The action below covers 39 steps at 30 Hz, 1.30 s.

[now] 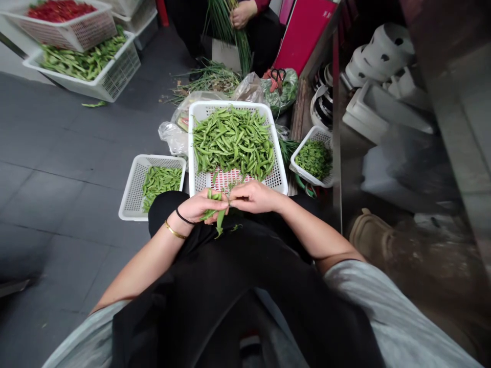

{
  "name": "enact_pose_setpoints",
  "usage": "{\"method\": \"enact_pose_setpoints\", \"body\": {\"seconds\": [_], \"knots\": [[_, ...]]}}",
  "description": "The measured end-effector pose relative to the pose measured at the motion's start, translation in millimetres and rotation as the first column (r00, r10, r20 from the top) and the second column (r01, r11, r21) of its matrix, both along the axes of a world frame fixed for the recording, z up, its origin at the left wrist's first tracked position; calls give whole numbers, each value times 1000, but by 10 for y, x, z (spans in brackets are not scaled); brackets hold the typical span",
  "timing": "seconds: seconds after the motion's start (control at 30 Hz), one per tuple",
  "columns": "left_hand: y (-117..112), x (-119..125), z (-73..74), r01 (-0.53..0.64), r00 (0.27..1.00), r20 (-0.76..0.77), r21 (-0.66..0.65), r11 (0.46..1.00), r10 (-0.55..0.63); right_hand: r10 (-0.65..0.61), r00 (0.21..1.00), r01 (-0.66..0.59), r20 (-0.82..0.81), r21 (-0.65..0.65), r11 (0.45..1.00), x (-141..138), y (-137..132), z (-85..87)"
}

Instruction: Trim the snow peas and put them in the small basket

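My left hand (203, 205) is closed around several green pea pods (220, 220), some of which stick out below the fingers. Fingertip to fingertip with it, my right hand (253, 197) pinches at the end of a pod; what exactly lies between its fingers is too small to make out. Both hands are over my lap, at the near rim of a large white basket (281, 163). A heap of pea pods (233, 138) fills its far part, with scraps near the front. On the floor to the left, a smaller white basket (132, 186) holds more pods (163, 184).
Leafy greens fill a small basket (293, 166) at right. Plastic bags (174, 138) and scissors (277, 76) lie beyond the large basket. Another person's hand (244, 14) holds long green stalks (222, 20). Stacked baskets (111, 76) stand far left; a shelf with white containers (368, 112) runs along the right.
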<state>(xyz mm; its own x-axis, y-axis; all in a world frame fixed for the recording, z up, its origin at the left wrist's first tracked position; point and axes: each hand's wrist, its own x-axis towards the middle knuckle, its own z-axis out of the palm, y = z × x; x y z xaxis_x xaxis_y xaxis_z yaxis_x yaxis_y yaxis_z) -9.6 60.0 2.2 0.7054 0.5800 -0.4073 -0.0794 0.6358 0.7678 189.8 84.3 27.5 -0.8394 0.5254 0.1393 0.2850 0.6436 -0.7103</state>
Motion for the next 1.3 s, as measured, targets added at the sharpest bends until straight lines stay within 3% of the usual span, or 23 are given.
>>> {"method": "enact_pose_setpoints", "body": {"seconds": [0.1,0.2,0.33,0.43,0.53,0.67,0.73,0.83,0.9,0.97,1.0,1.03,1.1,1.17,1.23,1.3], "knots": [[-13,76,-52,-165,986,7,-62,984,166,-222,974,211,42,176,961,-75,-108,-63],[-11,138,-86,-446,894,-16,-118,887,448,-442,897,422,3,293,858,-66,-170,-87],[11,62,-63,-686,725,-49,33,727,687,-527,846,533,-85,192,824,202,-119,-6],[13,-22,2,-740,651,-55,179,649,757,-575,816,579,-61,94,810,373,-49,59],[-8,-28,68,-708,664,-40,287,646,746,-523,851,522,51,37,852,283,-38,43],[-65,21,85,-626,718,-50,387,676,694,-297,942,287,153,86,954,-38,-69,-80],[-95,8,63,-607,725,-66,408,682,685,-256,956,241,142,112,964,-116,-64,-125],[-119,-95,59,-550,742,-122,452,702,659,-281,957,271,77,112,956,-102,-37,-116],[-113,-200,120,-455,711,-208,592,665,672,-259,958,248,120,101,964,-70,-19,-62],[-94,-287,237,-294,645,-263,781,551,717,-152,959,132,240,98,986,-64,-8,10],[-82,-309,304,-191,648,-276,843,503,710,-73,952,48,298,93,995,-73,-6,46],[-68,-314,369,-74,694,-307,869,490,651,1,941,-32,339,86,996,-89,-4,78],[-39,-280,464,175,812,-425,831,528,400,95,928,-129,360,72,989,-123,-3,120],[-12,-222,487,295,855,-475,775,558,208,104,944,-124,313,44,991,-140,-2,123],[0,-176,434,270,880,-451,736,620,151,63,975,-62,214,-12,998,-135,-6,85],[-6,-137,325,133,909,-376,670,730,180,-26,996,34,91,-91,995,-130,-18,13]]}}
